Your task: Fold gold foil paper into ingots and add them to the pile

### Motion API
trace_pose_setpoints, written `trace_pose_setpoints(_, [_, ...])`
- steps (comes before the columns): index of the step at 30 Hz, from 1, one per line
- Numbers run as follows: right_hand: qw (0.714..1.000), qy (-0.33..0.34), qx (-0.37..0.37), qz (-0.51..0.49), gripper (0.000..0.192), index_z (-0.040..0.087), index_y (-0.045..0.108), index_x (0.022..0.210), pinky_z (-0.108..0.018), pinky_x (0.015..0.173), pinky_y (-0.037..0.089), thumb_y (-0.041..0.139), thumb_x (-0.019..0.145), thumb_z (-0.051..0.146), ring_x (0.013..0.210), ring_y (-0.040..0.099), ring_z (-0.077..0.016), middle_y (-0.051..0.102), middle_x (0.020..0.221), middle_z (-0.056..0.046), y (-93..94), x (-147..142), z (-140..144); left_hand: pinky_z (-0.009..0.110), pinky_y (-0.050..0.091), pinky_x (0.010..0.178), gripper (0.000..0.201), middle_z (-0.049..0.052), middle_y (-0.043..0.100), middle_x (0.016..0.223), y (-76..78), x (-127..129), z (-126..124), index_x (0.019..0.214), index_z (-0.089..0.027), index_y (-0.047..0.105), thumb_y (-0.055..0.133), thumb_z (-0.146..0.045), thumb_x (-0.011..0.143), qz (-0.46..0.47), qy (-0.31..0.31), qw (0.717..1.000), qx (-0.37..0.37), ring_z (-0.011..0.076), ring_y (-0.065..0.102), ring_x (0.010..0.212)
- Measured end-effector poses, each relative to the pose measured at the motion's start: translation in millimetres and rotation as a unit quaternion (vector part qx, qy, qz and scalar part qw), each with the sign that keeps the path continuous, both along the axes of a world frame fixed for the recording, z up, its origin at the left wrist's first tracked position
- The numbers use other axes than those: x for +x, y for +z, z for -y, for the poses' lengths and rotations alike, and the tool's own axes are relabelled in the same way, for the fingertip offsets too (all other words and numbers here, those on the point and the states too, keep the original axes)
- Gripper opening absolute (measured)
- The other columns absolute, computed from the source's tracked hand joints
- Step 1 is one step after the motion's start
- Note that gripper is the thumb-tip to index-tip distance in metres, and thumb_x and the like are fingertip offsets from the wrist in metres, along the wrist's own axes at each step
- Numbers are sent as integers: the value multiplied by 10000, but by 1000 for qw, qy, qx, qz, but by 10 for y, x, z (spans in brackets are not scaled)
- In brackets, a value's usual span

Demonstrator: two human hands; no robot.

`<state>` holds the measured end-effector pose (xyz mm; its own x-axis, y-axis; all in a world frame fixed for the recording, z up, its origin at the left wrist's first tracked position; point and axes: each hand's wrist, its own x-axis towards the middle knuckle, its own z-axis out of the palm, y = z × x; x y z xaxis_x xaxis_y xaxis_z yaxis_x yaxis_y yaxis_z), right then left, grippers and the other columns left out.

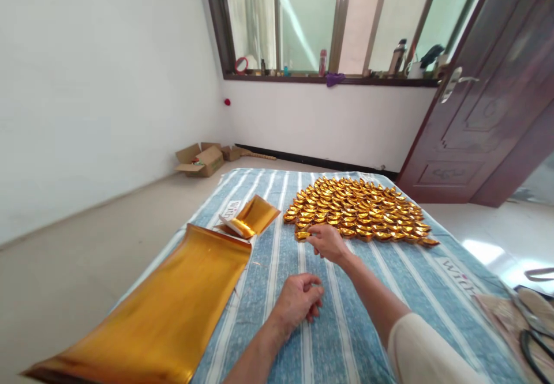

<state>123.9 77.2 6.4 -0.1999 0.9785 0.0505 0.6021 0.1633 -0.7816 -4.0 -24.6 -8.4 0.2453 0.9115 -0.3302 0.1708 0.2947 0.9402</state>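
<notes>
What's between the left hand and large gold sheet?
In the head view, striped cloth lies between the left hand and the large gold sheet, plus thin scraps.

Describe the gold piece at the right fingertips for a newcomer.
Find the striped blue cloth, then the mass of gold pieces on it. The wanted piece lies at the near left edge; unlike its neighbours, it has the right hand at its right end.

We could pass over bare striped cloth [259, 280] between the large gold sheet [164, 303] and our left hand [299, 298], but farther on the smaller gold sheet [259, 214] and the golden ingots [359, 214] leave only a slim gap. Our right hand [328, 242] blocks the ingots' near left edge.
</notes>
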Motion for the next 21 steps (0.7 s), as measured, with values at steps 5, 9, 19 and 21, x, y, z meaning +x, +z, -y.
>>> trace_pose_setpoints(5, [994, 24, 35, 100, 175, 181, 701, 818, -184, 521, 366, 529, 807, 208, 536, 577, -115, 599, 511, 22, 114, -346, -210, 200, 377, 394, 304, -31, 580, 570, -11, 0, 27, 970, -107, 627, 553, -249, 712, 7, 1, 1000, -8, 92, 492, 416])
trace_pose_setpoints(9, [982, 26, 54, 181, 185, 180, 702, 802, -212, 616, 380, 522, 825, 214, 725, 631, -156, 692, 707, -38, 133, -480, -257, 207, 379, 396, 297, -30, 575, 565, -36, 0, 34, 972, -105, 627, 551, -226, 712, 13, -4, 1000, -15, 99, 493, 415])
trace_pose_setpoints(19, [949, 10, 75, 307, 261, 180, 657, 970, -269, 741, 404, 443, 929, 323, 928, 646, -218, 707, 964, -118, 101, -574, -204, 197, 375, 384, 303, -34, 556, 555, -71, 10, 30, 997, -99, 633, 544, -198, 725, 15, -12, 1000, -17, 98, 497, 413])
trace_pose_setpoints(21, [943, 2, 81, 322, 260, 183, 636, 1019, -282, 750, 409, 436, 935, 327, 937, 648, -230, 704, 973, -127, 89, -585, -198, 193, 377, 384, 312, -34, 556, 555, -84, 11, 26, 1005, -98, 634, 542, -198, 724, 14, -15, 1000, -19, 95, 498, 412])
